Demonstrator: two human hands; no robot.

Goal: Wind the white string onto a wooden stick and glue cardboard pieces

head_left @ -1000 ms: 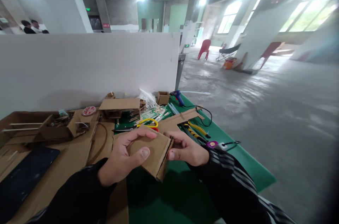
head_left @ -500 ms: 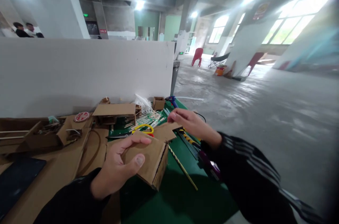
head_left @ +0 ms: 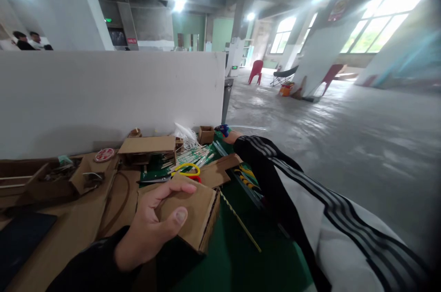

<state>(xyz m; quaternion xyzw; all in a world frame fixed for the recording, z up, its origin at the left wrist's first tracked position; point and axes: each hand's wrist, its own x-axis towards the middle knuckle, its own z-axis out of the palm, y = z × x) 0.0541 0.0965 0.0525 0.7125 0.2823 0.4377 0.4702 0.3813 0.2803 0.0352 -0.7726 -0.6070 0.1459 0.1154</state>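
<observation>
My left hand (head_left: 155,223) rests at a cardboard box (head_left: 198,218) in front of me, thumb and index finger spread apart in a curve over its top. Its other fingers are mostly out of sight. My right hand (head_left: 232,136) is stretched far forward at the back right corner of the table, against a blue glue gun (head_left: 222,129). It covers the gun's handle, and its fingers cannot be made out. Yellow-handled scissors (head_left: 186,170) lie just behind the box, beside a flat cardboard piece (head_left: 218,170).
A yellowish twisted rod (head_left: 241,220) lies on the green tabletop (head_left: 237,260). Yellow-and-black tools (head_left: 246,179) sit under my right arm. Thin sticks (head_left: 193,157), a small cardboard box (head_left: 206,134) and a cardboard tray (head_left: 58,181) stand near the white partition (head_left: 113,94).
My right hand has gone forward and away from me, from above the flat cardboard piece to the blue glue gun. My left hand has hardly moved on the box.
</observation>
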